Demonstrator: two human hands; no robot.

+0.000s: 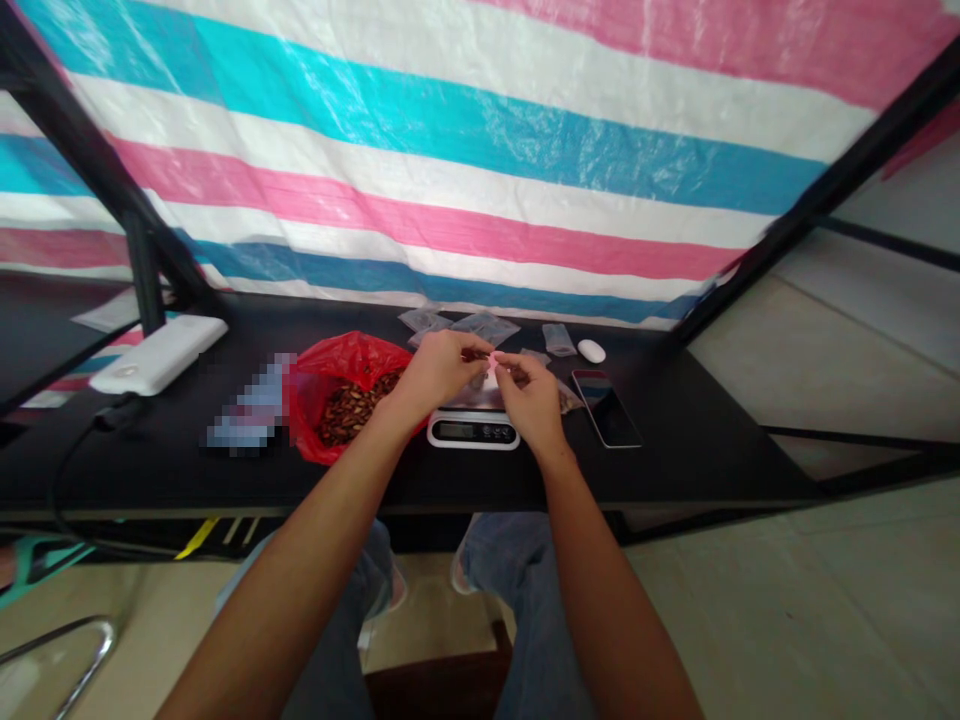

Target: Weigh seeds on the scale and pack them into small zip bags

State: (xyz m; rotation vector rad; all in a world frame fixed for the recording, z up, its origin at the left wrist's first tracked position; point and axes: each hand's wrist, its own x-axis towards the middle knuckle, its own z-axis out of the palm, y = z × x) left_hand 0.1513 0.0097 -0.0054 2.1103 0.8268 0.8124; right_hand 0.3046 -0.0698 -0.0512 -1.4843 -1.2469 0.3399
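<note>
My left hand (pixel 444 368) and my right hand (pixel 531 392) meet above a small white kitchen scale (pixel 474 432). Between their fingertips is a small pink thing (pixel 493 361), mostly covered by the fingers, so its kind does not show. Both hands are closed on it in a pinch. The scale's plate is partly hidden beneath them. Left of the scale, an open red plastic bag (pixel 315 366) holds many small brown pieces that look like seeds or nuts. Small clear plastic bags (pixel 486 328) lie just behind my hands. Another bag with pale brown contents (pixel 568 398) shows beside my right hand.
A phone (pixel 606 408) and a white oval object (pixel 592 351) lie at the right on the black table (pixel 697 440). A white power strip (pixel 159 354) with a cable sits at the left. Striped plastic sheeting (pixel 450 180) hangs behind, between black frame bars.
</note>
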